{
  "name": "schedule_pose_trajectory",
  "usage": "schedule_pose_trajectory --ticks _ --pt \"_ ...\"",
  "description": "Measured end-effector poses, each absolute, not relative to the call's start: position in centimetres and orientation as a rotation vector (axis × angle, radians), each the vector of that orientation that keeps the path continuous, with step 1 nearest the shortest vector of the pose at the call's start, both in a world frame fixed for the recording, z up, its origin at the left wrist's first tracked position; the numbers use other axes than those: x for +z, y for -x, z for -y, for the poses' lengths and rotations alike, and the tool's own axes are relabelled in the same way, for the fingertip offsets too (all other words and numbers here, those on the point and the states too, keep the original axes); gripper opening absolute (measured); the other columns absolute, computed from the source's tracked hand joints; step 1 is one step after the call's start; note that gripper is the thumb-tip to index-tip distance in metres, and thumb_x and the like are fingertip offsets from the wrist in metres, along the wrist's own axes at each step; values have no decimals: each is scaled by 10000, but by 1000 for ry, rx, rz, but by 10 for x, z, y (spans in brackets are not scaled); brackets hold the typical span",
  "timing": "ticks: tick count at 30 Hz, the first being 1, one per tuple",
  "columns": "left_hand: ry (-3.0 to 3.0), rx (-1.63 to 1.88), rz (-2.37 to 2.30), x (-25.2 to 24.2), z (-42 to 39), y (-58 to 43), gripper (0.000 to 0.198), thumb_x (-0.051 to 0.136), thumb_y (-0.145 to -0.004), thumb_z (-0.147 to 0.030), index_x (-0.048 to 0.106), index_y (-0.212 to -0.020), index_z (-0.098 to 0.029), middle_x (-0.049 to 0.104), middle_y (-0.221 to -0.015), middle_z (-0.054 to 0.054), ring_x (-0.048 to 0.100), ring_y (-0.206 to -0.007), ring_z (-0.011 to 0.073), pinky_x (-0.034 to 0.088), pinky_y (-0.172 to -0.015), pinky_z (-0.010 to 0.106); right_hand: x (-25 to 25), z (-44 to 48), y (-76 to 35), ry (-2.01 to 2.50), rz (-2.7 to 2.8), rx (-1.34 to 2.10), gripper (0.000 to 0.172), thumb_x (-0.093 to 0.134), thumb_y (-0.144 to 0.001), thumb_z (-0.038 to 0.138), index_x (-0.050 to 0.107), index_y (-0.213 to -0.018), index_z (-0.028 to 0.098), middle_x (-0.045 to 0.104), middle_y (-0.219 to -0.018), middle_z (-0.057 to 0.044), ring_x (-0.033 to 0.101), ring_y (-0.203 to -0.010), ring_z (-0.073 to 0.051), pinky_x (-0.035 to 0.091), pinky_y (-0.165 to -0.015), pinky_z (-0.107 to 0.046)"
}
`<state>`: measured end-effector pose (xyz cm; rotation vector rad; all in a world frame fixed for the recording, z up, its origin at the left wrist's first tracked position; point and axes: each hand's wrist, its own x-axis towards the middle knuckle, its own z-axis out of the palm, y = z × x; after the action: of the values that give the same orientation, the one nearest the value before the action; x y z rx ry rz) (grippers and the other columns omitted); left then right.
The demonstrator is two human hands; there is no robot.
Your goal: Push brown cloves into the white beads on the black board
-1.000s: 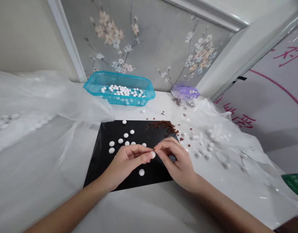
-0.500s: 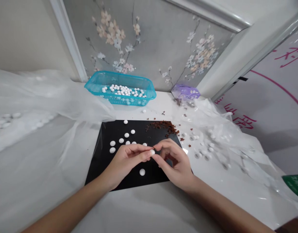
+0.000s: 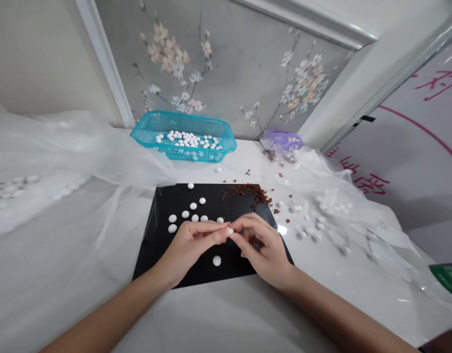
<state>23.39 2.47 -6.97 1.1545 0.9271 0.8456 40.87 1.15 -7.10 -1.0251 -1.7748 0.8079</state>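
Observation:
Both my left hand [image 3: 192, 247] and my right hand [image 3: 261, 247] are over a black mat [image 3: 163, 250], their fingertips meeting on a small white bead [image 3: 230, 231]. The bead is mostly hidden by the fingers. Another white bead [image 3: 216, 261] lies on the mat just below my hands. Several more white beads [image 3: 191, 211] are scattered to the upper left of my left hand. Brown shreds [image 3: 248, 192] lie in a heap along the mat's far edge, beyond my right hand.
A turquoise plastic basket [image 3: 182, 117] holding many white beads stands at the back, next to a purple bag [image 3: 281, 139]. Crumpled clear plastic sheeting [image 3: 332, 211] with loose beads lies to the right. More sheeting [image 3: 64, 147] covers the left side.
My hands have stayed together on the bead, with my right hand drawn slightly closer to my left. The view has shifted slightly, and the beads on the mat lie as before.

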Motion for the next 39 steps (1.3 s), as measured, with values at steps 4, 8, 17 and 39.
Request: schedule_pose_trajectory --ticks 4,8,17,39 --pt "-1157 838 -915 -69 -25 -234 152 648 -768 -325 743 -840 -230 697 -819 9 571 -812 130 421 -752 220 -74 -11 -409 1026 1768 834 98 531 -859 202 578 -945 207 523 -877 -23 464 -518 -41 470 -438 -182" --pt "-1158 826 -944 -70 -25 -234 160 662 -753 -328 742 -837 -218 702 -823 19 582 -824 144 426 -770 230 -74 -13 -410 1013 1779 810 87 535 -856 194 578 -931 204 523 -852 -20 468 -526 -45 449 -436 -179" --pt "-1186 808 -990 -70 -29 -235 201 655 -751 -345 734 -862 -198 710 -866 41 606 -849 172 448 -797 265 -73 -15 -411 1001 1848 734 86 513 -870 214 566 -938 211 527 -856 -22 482 -564 -63 434 -487 -206" --pt "-2551 824 -1547 -72 -23 -235 250 481 -858 -215 661 -1030 -237 658 -918 28 525 -803 184 428 -685 325 -70 -67 -475 2143 1826 77 179 461 -778 179 639 -783 174 646 -791 -66 572 -705 -192 325 -561 -274"
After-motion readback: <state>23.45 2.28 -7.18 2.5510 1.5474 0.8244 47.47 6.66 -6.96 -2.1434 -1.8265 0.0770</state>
